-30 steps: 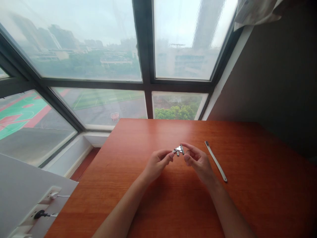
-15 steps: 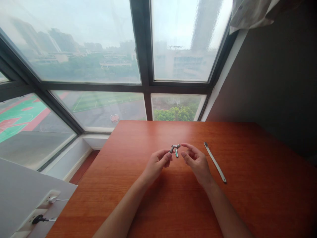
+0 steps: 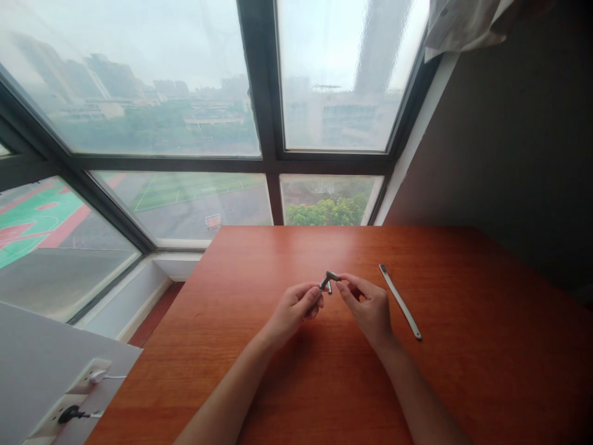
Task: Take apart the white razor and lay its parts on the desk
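A small silvery metal piece with several jointed, rod-like arms point(image 3: 330, 275) is held up above the table between my two hands. My left hand point(image 3: 296, 306) pinches one end of it between thumb and fingers. At the other end, my right hand point(image 3: 368, 303) closes thumb and forefinger on a second arm. A short third arm hangs down in the middle. The exact kind of this metal piece is too small to make out. To the right of my right hand lies a slim white toothbrush-like stick point(image 3: 402, 304) with a dark head and a hole in its near end.
The reddish-brown wooden table point(image 3: 208, 346) reaches to large windows with a dark frame point(image 3: 271, 164). Sockets with a black plug point(image 3: 71, 414) and a white plug point(image 3: 98, 376) are on the left. A dark wall point(image 3: 509, 136) rises on the right.
My right thumb and forefinger have closed on the metal piece's far arm, which has swung to point down and right. My left hand keeps its grip. The view has shifted slightly.
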Tool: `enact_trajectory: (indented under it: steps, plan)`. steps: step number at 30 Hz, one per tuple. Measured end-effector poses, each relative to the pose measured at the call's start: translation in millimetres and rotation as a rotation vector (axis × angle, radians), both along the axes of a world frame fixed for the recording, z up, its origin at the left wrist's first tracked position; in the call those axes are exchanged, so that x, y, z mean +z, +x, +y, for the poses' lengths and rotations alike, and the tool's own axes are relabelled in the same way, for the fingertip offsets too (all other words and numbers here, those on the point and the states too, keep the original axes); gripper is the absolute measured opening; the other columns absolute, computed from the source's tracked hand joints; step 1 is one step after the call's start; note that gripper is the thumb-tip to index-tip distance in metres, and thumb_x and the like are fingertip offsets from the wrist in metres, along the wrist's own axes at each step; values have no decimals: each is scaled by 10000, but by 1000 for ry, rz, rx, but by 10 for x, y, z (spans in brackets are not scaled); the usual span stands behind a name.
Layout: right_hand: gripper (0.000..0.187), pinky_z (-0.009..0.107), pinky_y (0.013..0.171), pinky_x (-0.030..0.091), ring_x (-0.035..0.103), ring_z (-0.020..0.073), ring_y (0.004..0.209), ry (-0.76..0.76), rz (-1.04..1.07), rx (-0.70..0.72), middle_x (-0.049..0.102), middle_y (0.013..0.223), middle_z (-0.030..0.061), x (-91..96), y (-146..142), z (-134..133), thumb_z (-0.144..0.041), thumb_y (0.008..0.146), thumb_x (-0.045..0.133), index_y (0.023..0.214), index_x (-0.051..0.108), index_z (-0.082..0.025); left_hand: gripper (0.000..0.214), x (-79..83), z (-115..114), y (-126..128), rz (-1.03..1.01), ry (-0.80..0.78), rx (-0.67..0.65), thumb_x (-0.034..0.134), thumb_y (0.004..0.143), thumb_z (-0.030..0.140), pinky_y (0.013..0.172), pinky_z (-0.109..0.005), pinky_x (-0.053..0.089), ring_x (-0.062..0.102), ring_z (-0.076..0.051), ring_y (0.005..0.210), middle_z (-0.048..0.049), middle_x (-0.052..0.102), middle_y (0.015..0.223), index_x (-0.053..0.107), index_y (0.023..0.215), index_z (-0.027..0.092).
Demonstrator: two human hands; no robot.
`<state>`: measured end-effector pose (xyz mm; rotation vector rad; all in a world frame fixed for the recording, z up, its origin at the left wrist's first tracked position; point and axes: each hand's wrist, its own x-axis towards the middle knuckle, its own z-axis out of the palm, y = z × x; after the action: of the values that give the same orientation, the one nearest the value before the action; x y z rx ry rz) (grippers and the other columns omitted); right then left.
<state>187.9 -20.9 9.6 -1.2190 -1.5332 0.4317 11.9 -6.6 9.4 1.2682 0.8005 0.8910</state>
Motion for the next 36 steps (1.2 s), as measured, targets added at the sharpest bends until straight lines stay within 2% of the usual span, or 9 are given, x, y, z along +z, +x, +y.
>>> enact_trajectory:
  steps: [7,21,28,33,36]
  plan:
    - [239,253,570,461,564,141,534,14,-58,-37,654,645,11,-1,7,-18,-347,854,582,959,722,-184,415,26,-17,5,-4,-35,-2,531,852,493,447,-183,267,421,-63,498,-4,518,695,633,995,118]
    - [288,235,538,448,553,127,499,-26,-50,-14,635,593,0,-16,6,-8,-374,883,531,976,719,-176,413,32,-6,10,-31,-42,-3,548,843,493,447,-190,260,424,-58,490,6,512,672,637,986,117]
    - [253,239,554,443,538,126,510,-27,-9,-30,609,583,-12,11,-5,-19,-375,853,582,955,717,-187,412,27,-19,5,-22,-53,-12,542,847,498,452,-186,269,433,-69,515,-6,517,701,623,1001,125]
    - [290,229,524,415,505,122,506,-97,59,-28,559,569,-30,-3,-7,6,-395,850,580,1020,666,-177,378,24,-9,6,-67,-39,50,565,844,466,542,-206,377,504,-103,599,-32,565,744,622,1009,130]
    - [278,230,506,409,527,136,529,-143,91,-11,589,600,-4,-8,-29,6,-424,853,563,901,666,-169,397,18,6,-1,-72,-18,117,570,843,461,653,-250,452,580,-152,715,-74,626,822,613,1060,132]
